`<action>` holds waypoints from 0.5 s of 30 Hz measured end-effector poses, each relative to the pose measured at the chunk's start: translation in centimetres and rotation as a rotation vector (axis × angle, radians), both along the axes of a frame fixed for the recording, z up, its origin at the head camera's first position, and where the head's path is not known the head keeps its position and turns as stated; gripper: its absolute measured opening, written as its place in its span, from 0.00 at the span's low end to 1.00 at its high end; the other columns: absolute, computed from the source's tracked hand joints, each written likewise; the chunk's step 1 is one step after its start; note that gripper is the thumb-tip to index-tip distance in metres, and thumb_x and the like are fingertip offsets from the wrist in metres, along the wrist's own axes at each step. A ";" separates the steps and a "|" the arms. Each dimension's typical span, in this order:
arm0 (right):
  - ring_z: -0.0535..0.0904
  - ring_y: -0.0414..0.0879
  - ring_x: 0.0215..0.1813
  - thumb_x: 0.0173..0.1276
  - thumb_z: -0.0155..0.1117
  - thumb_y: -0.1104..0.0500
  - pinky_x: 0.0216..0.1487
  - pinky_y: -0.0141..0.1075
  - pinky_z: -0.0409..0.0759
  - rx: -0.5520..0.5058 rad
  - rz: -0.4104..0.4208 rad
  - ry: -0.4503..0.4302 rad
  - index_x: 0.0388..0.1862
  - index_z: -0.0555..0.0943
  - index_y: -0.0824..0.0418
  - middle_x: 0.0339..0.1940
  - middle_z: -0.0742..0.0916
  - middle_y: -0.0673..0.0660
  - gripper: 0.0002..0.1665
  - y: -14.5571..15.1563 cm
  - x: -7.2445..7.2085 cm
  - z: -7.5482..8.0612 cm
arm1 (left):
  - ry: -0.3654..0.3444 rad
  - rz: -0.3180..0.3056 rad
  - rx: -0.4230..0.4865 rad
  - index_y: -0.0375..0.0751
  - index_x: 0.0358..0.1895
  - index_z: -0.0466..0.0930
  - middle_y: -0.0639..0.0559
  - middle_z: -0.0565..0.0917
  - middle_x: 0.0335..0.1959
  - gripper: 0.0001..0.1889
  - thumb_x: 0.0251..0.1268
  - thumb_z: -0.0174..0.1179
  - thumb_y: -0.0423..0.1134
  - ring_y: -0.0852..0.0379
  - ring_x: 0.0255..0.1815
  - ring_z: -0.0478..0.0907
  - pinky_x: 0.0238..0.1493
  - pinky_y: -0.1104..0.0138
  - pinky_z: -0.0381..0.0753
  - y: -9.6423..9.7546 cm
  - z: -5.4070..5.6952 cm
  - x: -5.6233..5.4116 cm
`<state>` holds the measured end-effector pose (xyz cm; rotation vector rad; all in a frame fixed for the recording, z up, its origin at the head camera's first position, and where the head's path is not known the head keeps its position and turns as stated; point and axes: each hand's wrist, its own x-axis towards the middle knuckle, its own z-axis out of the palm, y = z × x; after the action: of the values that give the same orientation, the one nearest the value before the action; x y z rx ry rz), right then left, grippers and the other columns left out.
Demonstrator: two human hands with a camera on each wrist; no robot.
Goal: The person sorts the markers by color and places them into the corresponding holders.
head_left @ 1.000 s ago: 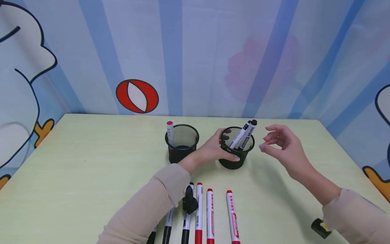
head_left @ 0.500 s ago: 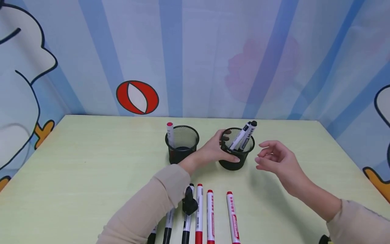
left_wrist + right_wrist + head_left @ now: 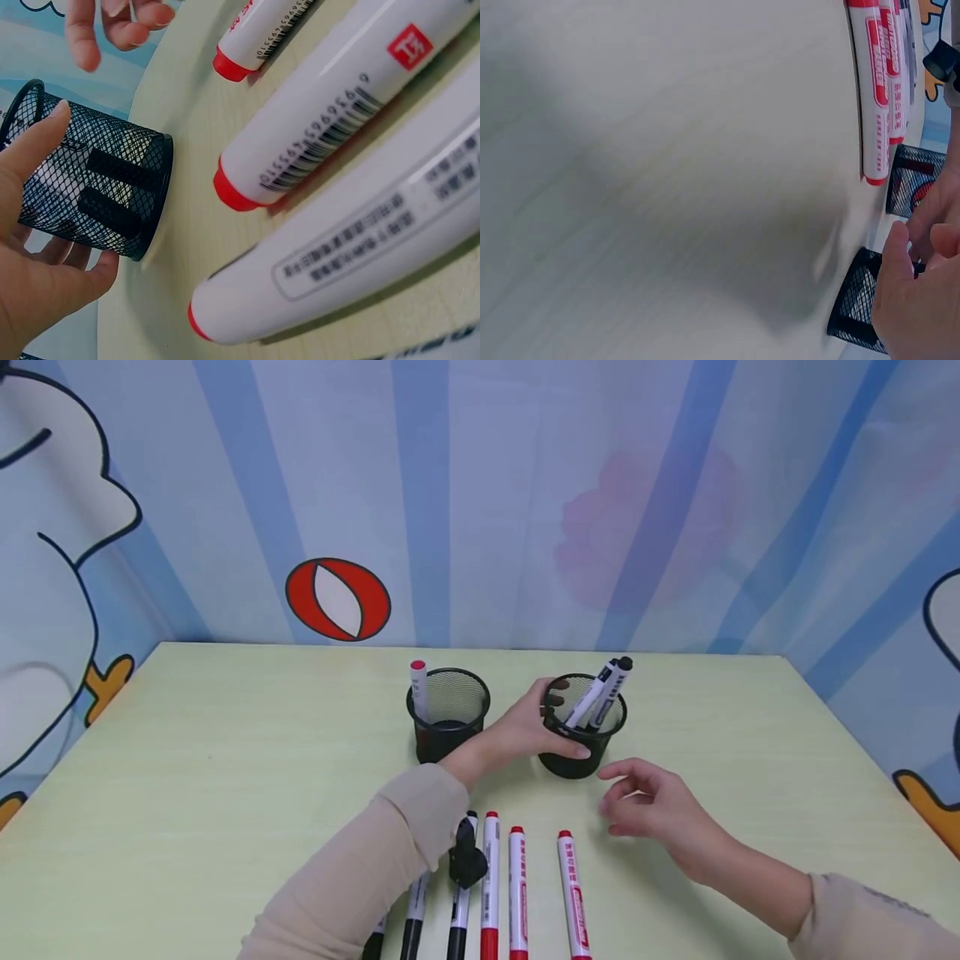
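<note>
My left hand [image 3: 525, 727] grips the right black mesh pen cup [image 3: 572, 767], thumb across its front and fingers round the back. Two black-ended white markers [image 3: 592, 697] lean inside that cup. In the left wrist view the mesh cup [image 3: 112, 187] shows side-on, dark marker ends visible through the mesh. Holding nothing, my right hand [image 3: 652, 810] hovers in front and to the right of the cup, fingers loosely bent. Nearest to it on the table lies a red-ended marker [image 3: 573, 893]. Two more red-ended markers [image 3: 517, 893] lie left of that one.
A second mesh cup [image 3: 442, 743] stands to the left, holding a red-ended marker [image 3: 419, 689]. Several black-ended markers [image 3: 457, 939] lie at the front, partly under my left sleeve [image 3: 367, 868]. A printed blue backdrop [image 3: 487, 510] rises behind the table.
My right hand has come down and toward me from beside the right cup, drawing slightly left toward the red-ended marker. The left hand and both cups have stayed put.
</note>
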<state>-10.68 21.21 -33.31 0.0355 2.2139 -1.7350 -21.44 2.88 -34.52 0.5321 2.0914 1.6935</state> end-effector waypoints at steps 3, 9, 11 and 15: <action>0.79 0.48 0.38 0.60 0.59 0.69 0.42 0.43 0.82 0.010 0.001 -0.040 0.58 0.67 0.71 0.35 0.78 0.57 0.26 -0.4 0.3 -0.4 | -0.002 -0.001 0.001 0.47 0.70 0.53 0.45 0.63 0.66 0.49 0.43 0.73 0.33 0.45 0.67 0.59 0.63 0.56 0.63 0.0 0.0 0.0; 0.78 0.48 0.36 0.58 0.63 0.69 0.41 0.41 0.82 0.031 0.000 -0.084 0.56 0.69 0.71 0.33 0.79 0.57 0.26 -1.1 0.9 -0.8 | 0.008 0.002 -0.014 0.47 0.70 0.53 0.44 0.62 0.67 0.49 0.43 0.74 0.34 0.45 0.68 0.57 0.65 0.55 0.60 -0.1 0.0 0.1; 0.78 0.48 0.35 0.57 0.63 0.70 0.40 0.41 0.82 0.033 0.001 -0.093 0.55 0.70 0.71 0.33 0.79 0.57 0.26 -1.3 1.1 -1.0 | 0.007 -0.001 -0.010 0.47 0.70 0.52 0.44 0.62 0.67 0.49 0.43 0.73 0.34 0.45 0.68 0.57 0.65 0.54 0.60 -0.1 0.0 0.1; 0.78 0.47 0.34 0.57 0.63 0.71 0.39 0.39 0.82 0.038 0.007 -0.103 0.55 0.70 0.72 0.32 0.79 0.57 0.25 -1.6 1.3 -1.2 | 0.003 0.000 -0.007 0.47 0.70 0.52 0.44 0.61 0.67 0.49 0.43 0.73 0.34 0.45 0.68 0.57 0.65 0.54 0.60 -0.1 -0.1 0.1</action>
<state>-9.39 19.64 -34.49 0.1227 2.1700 -1.6489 -21.38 2.78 -34.60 0.5329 2.0990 1.6856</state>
